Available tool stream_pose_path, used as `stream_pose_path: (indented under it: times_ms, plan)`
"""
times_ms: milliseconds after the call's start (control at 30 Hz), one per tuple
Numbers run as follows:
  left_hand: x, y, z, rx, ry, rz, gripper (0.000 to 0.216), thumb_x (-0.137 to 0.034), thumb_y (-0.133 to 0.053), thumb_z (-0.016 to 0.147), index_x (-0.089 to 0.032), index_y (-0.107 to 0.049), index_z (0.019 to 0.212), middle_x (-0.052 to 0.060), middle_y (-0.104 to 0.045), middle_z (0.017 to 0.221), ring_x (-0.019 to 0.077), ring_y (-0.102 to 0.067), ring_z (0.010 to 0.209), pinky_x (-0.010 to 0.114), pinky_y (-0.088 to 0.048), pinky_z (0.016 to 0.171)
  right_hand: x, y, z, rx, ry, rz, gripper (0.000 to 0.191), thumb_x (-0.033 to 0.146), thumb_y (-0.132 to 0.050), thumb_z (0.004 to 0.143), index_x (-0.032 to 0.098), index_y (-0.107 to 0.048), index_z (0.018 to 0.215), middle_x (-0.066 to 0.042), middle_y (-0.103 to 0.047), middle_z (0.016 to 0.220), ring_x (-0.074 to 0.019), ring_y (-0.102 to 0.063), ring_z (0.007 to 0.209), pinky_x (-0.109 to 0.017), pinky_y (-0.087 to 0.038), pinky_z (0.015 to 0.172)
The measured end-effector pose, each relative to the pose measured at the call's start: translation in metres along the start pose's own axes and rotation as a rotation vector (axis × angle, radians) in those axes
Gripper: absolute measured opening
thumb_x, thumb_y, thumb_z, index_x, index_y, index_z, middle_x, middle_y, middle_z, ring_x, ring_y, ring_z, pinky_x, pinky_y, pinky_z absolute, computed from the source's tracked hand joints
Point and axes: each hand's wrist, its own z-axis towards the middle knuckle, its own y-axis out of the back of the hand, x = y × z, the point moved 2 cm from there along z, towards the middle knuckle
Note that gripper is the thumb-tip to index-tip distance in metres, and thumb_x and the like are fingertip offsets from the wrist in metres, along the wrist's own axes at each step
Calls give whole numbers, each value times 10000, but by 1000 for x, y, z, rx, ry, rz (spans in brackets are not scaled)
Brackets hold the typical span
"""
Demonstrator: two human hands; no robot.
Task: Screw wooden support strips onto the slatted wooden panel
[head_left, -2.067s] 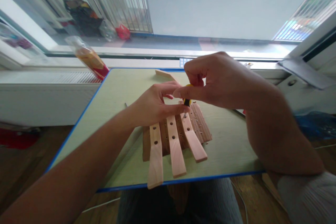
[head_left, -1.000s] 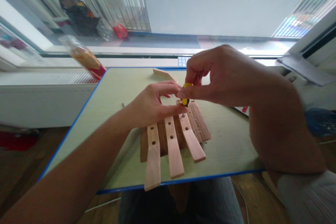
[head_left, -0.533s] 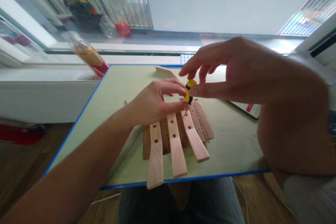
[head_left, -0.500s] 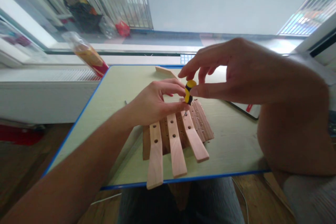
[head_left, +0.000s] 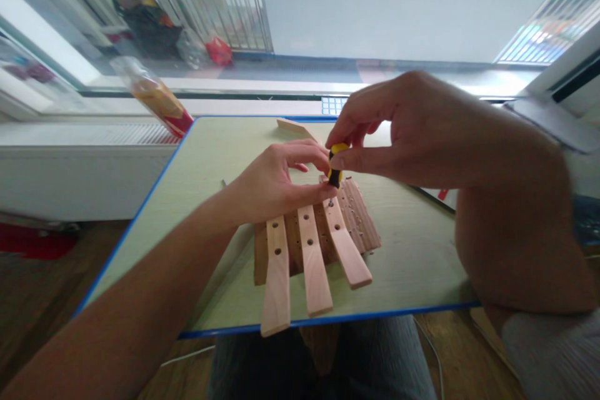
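A short screwdriver [head_left: 335, 176] with a yellow and black handle stands upright over the rightmost of three pale wooden strips [head_left: 351, 256]. My right hand [head_left: 389, 131] grips the top of its handle between thumb and fingers. Around the lower end of the handle, the thumb and fingertips of my left hand [head_left: 285, 181] are closed. A screw [head_left: 330, 203] shows at a hole in the strip below. The middle strip [head_left: 317, 281] and left strip [head_left: 276, 294] have dark holes. All three lie across a brown drilled board [head_left: 360, 212], partly hidden by my left hand.
The pale table [head_left: 225, 144] has a blue edge. Another wooden piece [head_left: 293, 127] lies at its far side. A flat white object with a red mark [head_left: 443, 194] is at right, partly behind my arm. A bread bag [head_left: 162, 103] stands beyond the left edge, near a radiator [head_left: 84, 175].
My right hand's fingers have come down and closed on the screwdriver handle, which has turned. The left hand and the wooden strips are almost unmoved.
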Motion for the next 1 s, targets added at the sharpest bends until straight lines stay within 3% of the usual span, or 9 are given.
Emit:
stream_pose_path:
  times_ms: [167, 800, 900, 1000]
  plan:
    - [-1, -1, 0, 22, 37, -39, 385, -487, -921, 860, -228, -839, 1132, 94, -825, 1224, 298, -732, 1184, 469, -554, 1071, -4, -4, 2, -38, 6, -33, 144, 388, -760, 914, 273, -808, 843, -8, -782, 822, -200, -672, 747, -374, -472, 676]
    - [-1, 0, 1, -4, 0, -52, 321, -461, -932, 858, -231, -859, 1069, 71, -820, 1106, 260, -728, 1056, 404, -555, 973, -7, -12, 6, -125, -16, -79, 390, 517, -797, 920, 255, -617, 693, 28, -614, 666, -150, -467, 591, -375, -320, 562]
    - [-3, 0, 1, 2, -20, -64, 289, -442, -931, 861, -218, -866, 1031, 66, -818, 1073, 259, -731, 1042, 392, -554, 964, -9, -12, 6, -91, 9, -55, 327, 518, -796, 939, 260, -690, 771, 16, -683, 746, -165, -532, 639, -379, -366, 589]
    - [-4, 0, 1, -5, -13, -42, 273, -426, -922, 868, -220, -865, 1038, 62, -830, 1098, 263, -737, 1066, 394, -558, 978, -10, -7, 5, -69, 83, 40, 242, 501, -788, 975, 261, -800, 1000, 2, -784, 918, -179, -659, 758, -358, -458, 665]
